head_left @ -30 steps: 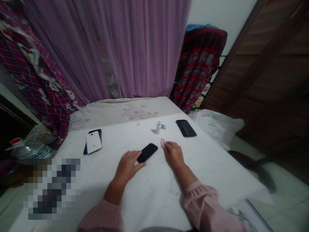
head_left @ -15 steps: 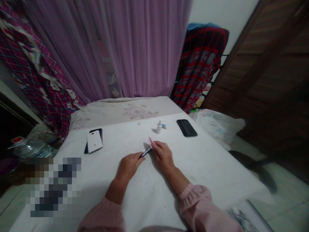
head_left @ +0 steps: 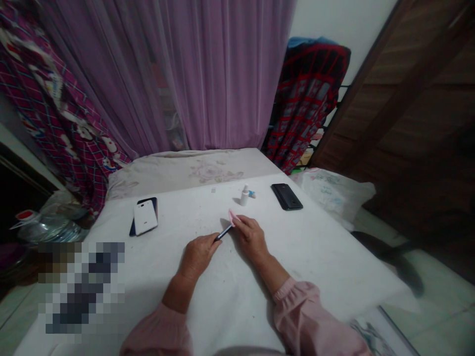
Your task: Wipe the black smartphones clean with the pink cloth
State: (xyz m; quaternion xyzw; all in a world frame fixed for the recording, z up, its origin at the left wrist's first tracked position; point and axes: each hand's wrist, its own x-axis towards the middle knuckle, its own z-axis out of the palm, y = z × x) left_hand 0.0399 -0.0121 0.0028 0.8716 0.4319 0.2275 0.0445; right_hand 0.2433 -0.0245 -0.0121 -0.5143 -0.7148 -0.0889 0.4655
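Observation:
My left hand (head_left: 198, 254) is closed on one end of a dark phone (head_left: 223, 232), which shows edge-on as a thin, slanting strip above the white table. At the phone's far end, my right hand (head_left: 252, 241) pinches a small pink cloth (head_left: 232, 216) against it. The phone's faces are turned out of sight. Just beyond the hands stands a small white spray bottle (head_left: 244, 196), upright. Behind it lies a small blue and white item (head_left: 252, 194) that I cannot make out.
On the left, a white phone (head_left: 145, 217) rests on a dark blue one. Black phones (head_left: 287, 196) lie stacked at the right. A tiny grey square (head_left: 213, 190) sits near the back of the white table cover (head_left: 334, 277). A plastic bag (head_left: 334, 193) is beyond the right edge.
The pink cloth has shifted slightly and its shape has changed at the phone's end. Both hands stay in nearly the same place, and the other things have not moved.

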